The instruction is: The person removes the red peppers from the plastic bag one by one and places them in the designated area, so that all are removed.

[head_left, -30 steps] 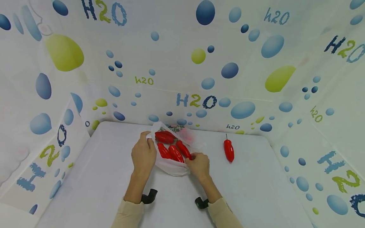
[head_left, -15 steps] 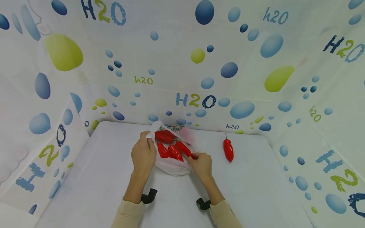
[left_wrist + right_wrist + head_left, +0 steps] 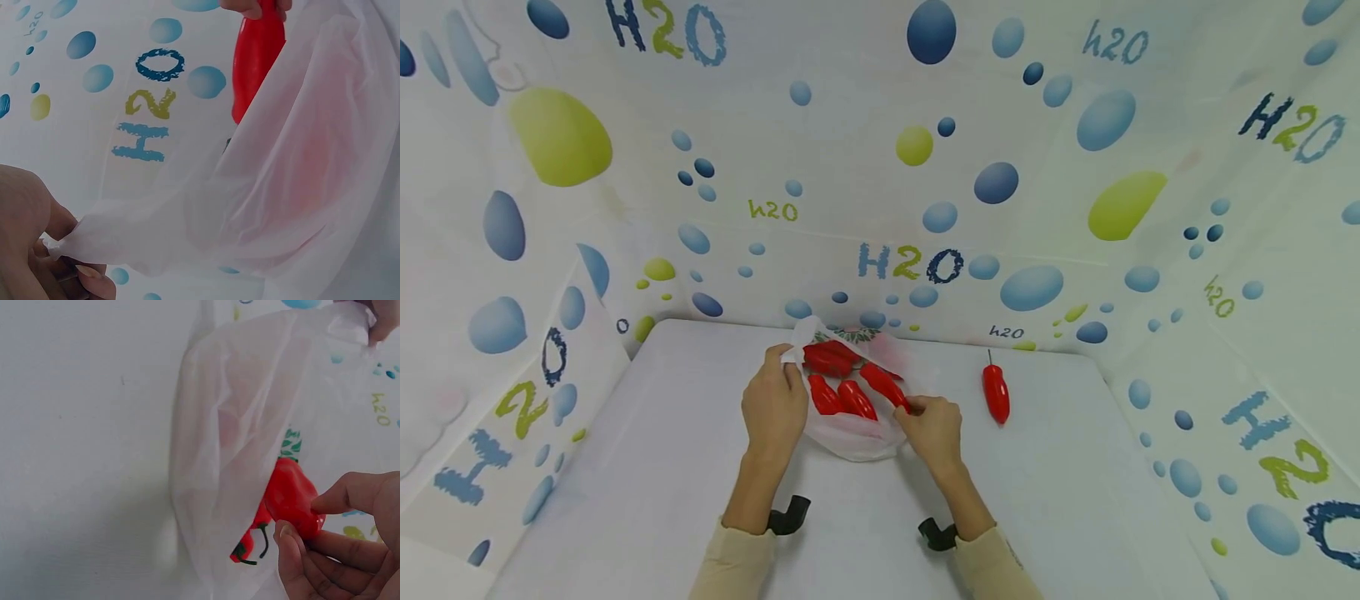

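A thin white plastic bag (image 3: 852, 447) lies on the table with its mouth spread, and several red peppers (image 3: 829, 358) show inside. My left hand (image 3: 775, 408) pinches the bag's left edge between thumb and fingers; the left wrist view shows the plastic (image 3: 144, 231) drawn taut from that grip. With thumb and fingertips, my right hand (image 3: 934, 427) holds the blunt end of one red pepper (image 3: 883, 385) at the bag's right side. In the right wrist view this pepper (image 3: 292, 490) is partly behind the bag's wall, beside green stems of other peppers (image 3: 244, 545).
A single red pepper (image 3: 996, 395) with a thin stem lies on the white table (image 3: 1060, 483), right of the bag. Walls printed with blue and green spots (image 3: 1032, 288) rise behind and on both sides. Black wrist mounts (image 3: 788, 515) sit under the forearms.
My right hand has moved slightly right and away from me, drawing the pepper's end toward the bag's right edge. The left hand keeps its grip on the bag.
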Action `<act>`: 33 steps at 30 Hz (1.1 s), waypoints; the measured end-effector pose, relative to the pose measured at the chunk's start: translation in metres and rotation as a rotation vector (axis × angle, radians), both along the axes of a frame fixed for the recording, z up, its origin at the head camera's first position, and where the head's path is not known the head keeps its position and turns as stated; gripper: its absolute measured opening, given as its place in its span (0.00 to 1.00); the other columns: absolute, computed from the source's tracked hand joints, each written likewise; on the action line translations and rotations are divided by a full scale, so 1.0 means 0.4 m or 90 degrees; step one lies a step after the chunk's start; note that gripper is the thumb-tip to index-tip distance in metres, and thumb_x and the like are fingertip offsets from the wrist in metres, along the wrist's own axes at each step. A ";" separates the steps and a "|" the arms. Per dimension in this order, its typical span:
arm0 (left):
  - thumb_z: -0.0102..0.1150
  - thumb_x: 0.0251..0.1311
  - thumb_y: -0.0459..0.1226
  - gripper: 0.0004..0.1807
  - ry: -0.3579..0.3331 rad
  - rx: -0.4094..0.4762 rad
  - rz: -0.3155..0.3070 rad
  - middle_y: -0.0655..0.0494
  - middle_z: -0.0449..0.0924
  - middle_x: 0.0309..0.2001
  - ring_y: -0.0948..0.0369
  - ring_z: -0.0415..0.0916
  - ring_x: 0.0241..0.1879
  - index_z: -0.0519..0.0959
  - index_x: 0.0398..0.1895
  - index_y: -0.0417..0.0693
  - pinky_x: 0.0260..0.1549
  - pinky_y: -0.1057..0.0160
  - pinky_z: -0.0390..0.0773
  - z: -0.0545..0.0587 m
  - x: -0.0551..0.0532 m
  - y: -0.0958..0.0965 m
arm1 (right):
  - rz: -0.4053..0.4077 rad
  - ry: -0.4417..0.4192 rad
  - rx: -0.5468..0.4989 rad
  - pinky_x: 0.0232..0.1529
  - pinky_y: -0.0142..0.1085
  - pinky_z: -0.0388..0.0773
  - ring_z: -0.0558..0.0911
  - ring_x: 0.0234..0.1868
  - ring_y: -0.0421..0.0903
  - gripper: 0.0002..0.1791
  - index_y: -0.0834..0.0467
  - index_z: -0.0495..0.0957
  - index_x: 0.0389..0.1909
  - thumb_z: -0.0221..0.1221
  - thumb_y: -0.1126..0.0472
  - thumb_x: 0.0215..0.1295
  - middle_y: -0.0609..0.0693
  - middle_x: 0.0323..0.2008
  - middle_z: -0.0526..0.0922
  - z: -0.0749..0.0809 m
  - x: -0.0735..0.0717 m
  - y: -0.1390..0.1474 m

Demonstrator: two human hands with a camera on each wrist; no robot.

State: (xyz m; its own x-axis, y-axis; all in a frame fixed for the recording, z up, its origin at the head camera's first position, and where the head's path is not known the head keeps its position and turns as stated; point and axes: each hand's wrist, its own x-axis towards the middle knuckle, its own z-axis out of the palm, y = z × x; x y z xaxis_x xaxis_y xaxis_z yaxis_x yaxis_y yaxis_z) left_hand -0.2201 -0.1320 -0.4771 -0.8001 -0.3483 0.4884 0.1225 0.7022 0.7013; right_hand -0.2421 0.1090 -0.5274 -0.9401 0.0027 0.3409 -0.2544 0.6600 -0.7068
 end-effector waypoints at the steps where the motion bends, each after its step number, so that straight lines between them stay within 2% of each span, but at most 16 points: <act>1: 0.52 0.74 0.34 0.18 -0.001 0.000 0.001 0.48 0.76 0.20 0.56 0.67 0.14 0.76 0.63 0.35 0.19 0.61 0.71 -0.001 0.000 0.000 | -0.002 -0.001 -0.002 0.23 0.31 0.80 0.82 0.21 0.39 0.11 0.62 0.91 0.42 0.69 0.61 0.63 0.53 0.30 0.91 0.004 0.002 0.000; 8: 0.52 0.74 0.34 0.19 -0.006 0.001 0.001 0.47 0.77 0.21 0.55 0.69 0.16 0.75 0.63 0.36 0.19 0.60 0.73 -0.001 0.000 -0.001 | -0.013 -0.013 -0.009 0.24 0.32 0.80 0.83 0.23 0.41 0.13 0.61 0.90 0.47 0.70 0.60 0.63 0.53 0.33 0.91 0.030 0.018 0.008; 14: 0.51 0.74 0.34 0.19 0.002 0.006 -0.002 0.45 0.79 0.23 0.54 0.70 0.16 0.76 0.63 0.35 0.20 0.60 0.72 -0.004 0.000 -0.004 | -0.017 -0.020 -0.016 0.25 0.32 0.81 0.84 0.25 0.42 0.14 0.61 0.90 0.48 0.71 0.60 0.64 0.53 0.35 0.91 0.035 0.022 0.015; 19: 0.51 0.74 0.33 0.18 0.012 0.006 -0.003 0.44 0.80 0.24 0.54 0.70 0.17 0.76 0.62 0.34 0.19 0.59 0.72 -0.007 -0.001 -0.005 | -0.016 -0.002 -0.025 0.24 0.32 0.80 0.85 0.26 0.42 0.15 0.62 0.89 0.49 0.70 0.60 0.64 0.53 0.34 0.91 0.041 0.029 0.020; 27: 0.52 0.74 0.34 0.18 0.016 0.009 -0.008 0.40 0.85 0.32 0.51 0.75 0.19 0.76 0.61 0.34 0.20 0.54 0.78 -0.008 0.008 -0.010 | -0.017 0.019 -0.038 0.26 0.31 0.81 0.87 0.27 0.43 0.15 0.63 0.89 0.49 0.69 0.61 0.64 0.53 0.33 0.91 0.056 0.052 0.019; 33: 0.51 0.74 0.34 0.18 0.019 0.009 -0.011 0.44 0.81 0.25 0.54 0.70 0.16 0.76 0.61 0.34 0.18 0.59 0.72 -0.008 0.015 -0.015 | -0.031 0.039 -0.039 0.27 0.32 0.82 0.88 0.27 0.43 0.13 0.61 0.90 0.48 0.69 0.61 0.65 0.52 0.33 0.91 0.061 0.065 0.018</act>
